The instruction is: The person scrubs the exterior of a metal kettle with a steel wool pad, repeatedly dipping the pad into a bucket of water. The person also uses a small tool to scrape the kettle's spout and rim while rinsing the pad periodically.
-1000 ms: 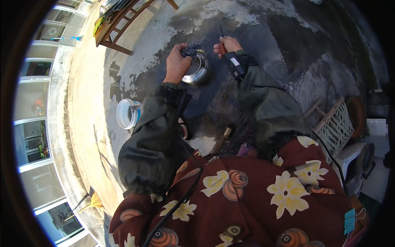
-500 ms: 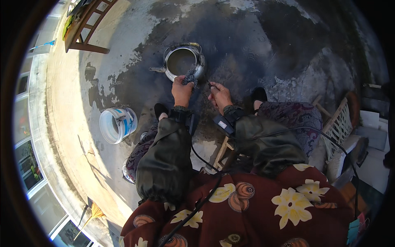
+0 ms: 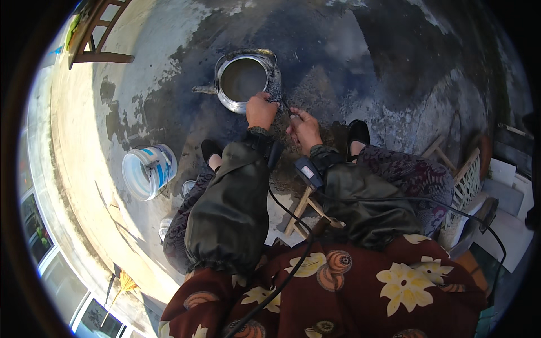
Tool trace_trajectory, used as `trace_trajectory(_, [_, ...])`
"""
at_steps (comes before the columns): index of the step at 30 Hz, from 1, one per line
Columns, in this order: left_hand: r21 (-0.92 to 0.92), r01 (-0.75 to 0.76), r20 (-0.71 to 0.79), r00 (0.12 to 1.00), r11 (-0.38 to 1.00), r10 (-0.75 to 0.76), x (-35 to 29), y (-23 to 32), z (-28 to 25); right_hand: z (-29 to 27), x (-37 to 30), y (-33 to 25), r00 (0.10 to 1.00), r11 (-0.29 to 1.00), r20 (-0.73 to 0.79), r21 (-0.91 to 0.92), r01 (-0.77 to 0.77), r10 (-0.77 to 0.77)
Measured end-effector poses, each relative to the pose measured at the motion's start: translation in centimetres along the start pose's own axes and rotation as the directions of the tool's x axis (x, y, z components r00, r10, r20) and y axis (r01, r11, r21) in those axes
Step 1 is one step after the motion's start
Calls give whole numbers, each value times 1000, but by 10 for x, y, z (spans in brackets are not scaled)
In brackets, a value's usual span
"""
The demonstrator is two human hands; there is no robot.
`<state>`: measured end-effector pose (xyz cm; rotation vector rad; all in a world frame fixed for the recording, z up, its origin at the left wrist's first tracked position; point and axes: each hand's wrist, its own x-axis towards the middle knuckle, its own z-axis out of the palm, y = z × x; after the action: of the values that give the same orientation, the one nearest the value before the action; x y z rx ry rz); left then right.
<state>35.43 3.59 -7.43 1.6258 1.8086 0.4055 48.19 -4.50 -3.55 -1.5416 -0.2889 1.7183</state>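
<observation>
A metal kettle (image 3: 227, 102) with its top uncovered stands on the wet concrete, its spout toward the left and murky water inside. My left hand (image 3: 261, 111) is closed at the kettle's near right side, around a grey mesh scouring pad (image 3: 274, 89) that is mostly hidden against the metal. Just right of it, my right hand (image 3: 305, 130) has its fingers pinched on a thin dark piece, too small to name, that points toward the kettle. Dark sleeve covers reach over both forearms.
A clear plastic bucket (image 3: 141, 172) with blue marks stands left of my feet. Further back left is a wooden chair (image 3: 104, 57). A small wooden stool (image 3: 300, 214) shows below my hands, and a woven-backed chair (image 3: 463, 183) stands at the right. A black cable (image 3: 389, 199) crosses my right arm.
My left hand has moved right along the kettle's rim to its side, turning the scouring pad mostly out of sight. My right hand stays nearly in place. The whole view has shifted slightly.
</observation>
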Motion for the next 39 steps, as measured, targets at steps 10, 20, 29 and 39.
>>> trace_trajectory(10, [-62,113,71,992,992,-108,-15,8,-164,9,-22,-26,996,999,88,36,-30,27])
trace_trajectory(20, [-603,87,44,996,793,-76,-95,61,-240,32,-105,-96,941,996,327,51,71,-84])
trace_trajectory(29, [-593,-175,-191,979,786,73,-157,38,-282,71,-135,-100,886,938,445,-235,254,-129])
trace_trajectory(39, [-823,206,-80,880,529,-468,-298,-229,-250,58,-125,-85,968,904,246,-424,58,53])
